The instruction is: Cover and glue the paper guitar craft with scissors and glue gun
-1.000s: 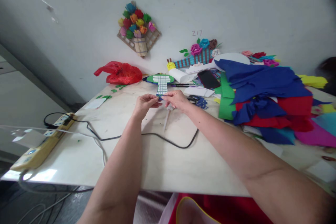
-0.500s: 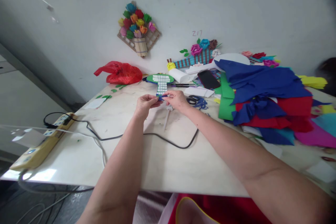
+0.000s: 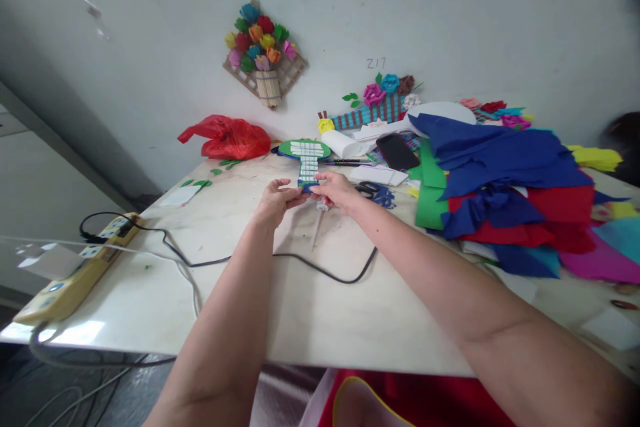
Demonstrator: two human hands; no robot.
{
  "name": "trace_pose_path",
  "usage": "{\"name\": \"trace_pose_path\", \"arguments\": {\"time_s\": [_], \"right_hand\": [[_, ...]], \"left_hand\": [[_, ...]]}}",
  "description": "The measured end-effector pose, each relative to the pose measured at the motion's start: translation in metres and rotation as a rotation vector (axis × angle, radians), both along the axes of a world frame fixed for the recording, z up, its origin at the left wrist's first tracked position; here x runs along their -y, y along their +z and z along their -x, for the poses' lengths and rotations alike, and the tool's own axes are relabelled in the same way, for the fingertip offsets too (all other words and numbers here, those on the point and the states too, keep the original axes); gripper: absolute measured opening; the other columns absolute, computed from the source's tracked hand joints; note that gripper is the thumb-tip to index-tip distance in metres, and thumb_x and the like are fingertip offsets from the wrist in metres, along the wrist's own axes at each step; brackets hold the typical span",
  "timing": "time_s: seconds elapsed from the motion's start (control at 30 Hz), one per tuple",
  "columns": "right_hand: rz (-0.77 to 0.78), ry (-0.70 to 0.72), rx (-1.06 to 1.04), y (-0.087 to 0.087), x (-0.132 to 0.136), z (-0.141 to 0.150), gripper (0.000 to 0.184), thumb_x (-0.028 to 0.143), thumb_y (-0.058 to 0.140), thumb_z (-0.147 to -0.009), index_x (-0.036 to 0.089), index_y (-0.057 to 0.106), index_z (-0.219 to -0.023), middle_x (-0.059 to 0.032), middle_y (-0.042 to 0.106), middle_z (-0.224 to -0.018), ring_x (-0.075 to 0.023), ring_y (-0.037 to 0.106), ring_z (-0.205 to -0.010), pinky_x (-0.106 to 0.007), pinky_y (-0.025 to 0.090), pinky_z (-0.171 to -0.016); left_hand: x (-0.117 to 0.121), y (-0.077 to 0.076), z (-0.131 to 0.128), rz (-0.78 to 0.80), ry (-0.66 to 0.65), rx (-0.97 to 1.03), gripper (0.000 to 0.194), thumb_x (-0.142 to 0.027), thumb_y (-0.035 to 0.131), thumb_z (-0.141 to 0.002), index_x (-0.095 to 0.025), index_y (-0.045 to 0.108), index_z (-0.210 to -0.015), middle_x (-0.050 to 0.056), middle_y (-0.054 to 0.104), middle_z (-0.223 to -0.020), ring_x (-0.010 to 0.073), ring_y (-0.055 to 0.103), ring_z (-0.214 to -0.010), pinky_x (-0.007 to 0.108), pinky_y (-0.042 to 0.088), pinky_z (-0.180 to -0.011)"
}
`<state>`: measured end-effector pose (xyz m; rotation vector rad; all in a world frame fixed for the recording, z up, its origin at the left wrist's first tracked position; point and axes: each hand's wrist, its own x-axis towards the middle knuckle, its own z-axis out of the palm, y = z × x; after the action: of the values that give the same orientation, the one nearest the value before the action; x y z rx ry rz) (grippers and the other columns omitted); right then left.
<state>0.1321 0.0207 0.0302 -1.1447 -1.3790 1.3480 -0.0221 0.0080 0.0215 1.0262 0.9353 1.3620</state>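
A green paper craft piece point(image 3: 308, 167) with a wide oval far end and a narrow stem lies at the middle of the table. White strips in a grid cover it, and blue paper edges it. My left hand point(image 3: 277, 203) has its thumb and fingers closed on the left of the stem's near blue end. On the right side of that same end, my right hand point(image 3: 341, 192) grips with thumb and forefinger. Beneath the right fingers, a white stick-like tool point(image 3: 318, 223) points toward me; its far part is hidden.
Black scissors point(image 3: 369, 189) lie right of my hands by blue scraps. A phone point(image 3: 397, 151) and a pile of coloured paper point(image 3: 500, 153) are further right. A black cable point(image 3: 320, 269) crosses in front. A yellow power strip point(image 3: 80, 273) and red bag point(image 3: 230, 138) stand left.
My right fingers have shifted off the blue strip at the stem's near end and spread slightly. More of the blue edge shows between my hands. The rest of the table looks the same.
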Motion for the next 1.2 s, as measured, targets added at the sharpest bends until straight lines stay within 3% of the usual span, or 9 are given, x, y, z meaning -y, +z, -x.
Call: {"name": "trace_pose_path", "arguments": {"time_s": [0.2, 0.33, 0.67, 0.97, 1.2], "right_hand": [[-0.006, -0.116, 0.026, -0.001, 0.0, 0.007, 0.057, 0.005, 0.062, -0.072, 0.012, 0.043, -0.126, 0.0058, 0.054, -0.045, -0.007, 0.042, -0.033, -0.015, 0.025, -0.029], [0.11, -0.174, -0.075, 0.004, 0.005, 0.011, 0.063, 0.002, 0.059, -0.071, 0.014, 0.038, -0.13, 0.0065, 0.053, -0.044, -0.0067, 0.042, -0.034, -0.014, 0.024, -0.03], [0.21, -0.123, -0.234, 0.005, 0.008, 0.013, 0.061, -0.003, 0.055, -0.069, 0.015, 0.041, -0.126, 0.0063, 0.052, -0.046, -0.0065, 0.042, -0.036, -0.015, 0.027, -0.033], [0.219, -0.072, -0.271, 0.004, 0.008, 0.01, 0.063, -0.001, 0.055, -0.068, 0.015, 0.041, -0.127, 0.005, 0.053, -0.046, -0.0066, 0.04, -0.036, -0.015, 0.028, -0.034], [0.222, -0.073, -0.261, 0.003, 0.009, 0.013, 0.06, 0.0, 0.053, -0.067, 0.015, 0.045, -0.124, 0.005, 0.053, -0.046, -0.0067, 0.041, -0.035, -0.015, 0.027, -0.034]], "left_hand": [[0.002, 0.004, 0.0, 0.057, -0.027, -0.089, 0.07, -0.001, 0.061, -0.068, -0.005, 0.026, -0.128, 0.01, 0.067, -0.067, 0.0198, 0.067, -0.059, 0.021, 0.048, -0.05], [0.002, 0.005, 0.002, 0.051, -0.076, -0.084, 0.069, -0.001, 0.06, -0.068, -0.005, 0.03, -0.131, 0.01, 0.067, -0.065, 0.0175, 0.066, -0.057, 0.018, 0.044, -0.046], [-0.005, -0.006, 0.009, -0.024, -0.267, -0.046, 0.035, -0.01, 0.06, -0.066, -0.008, 0.059, -0.101, 0.008, 0.066, -0.07, 0.0115, 0.059, -0.054, 0.022, 0.047, -0.051], [-0.007, -0.009, 0.005, -0.062, -0.254, -0.063, 0.031, -0.015, 0.063, -0.063, -0.009, 0.061, -0.094, 0.006, 0.065, -0.067, 0.011, 0.057, -0.055, 0.022, 0.046, -0.051], [-0.007, -0.009, 0.004, 0.014, -0.272, -0.011, 0.027, -0.012, 0.062, -0.059, -0.012, 0.06, -0.086, 0.002, 0.061, -0.057, 0.0086, 0.051, -0.047, 0.02, 0.043, -0.046]]}}
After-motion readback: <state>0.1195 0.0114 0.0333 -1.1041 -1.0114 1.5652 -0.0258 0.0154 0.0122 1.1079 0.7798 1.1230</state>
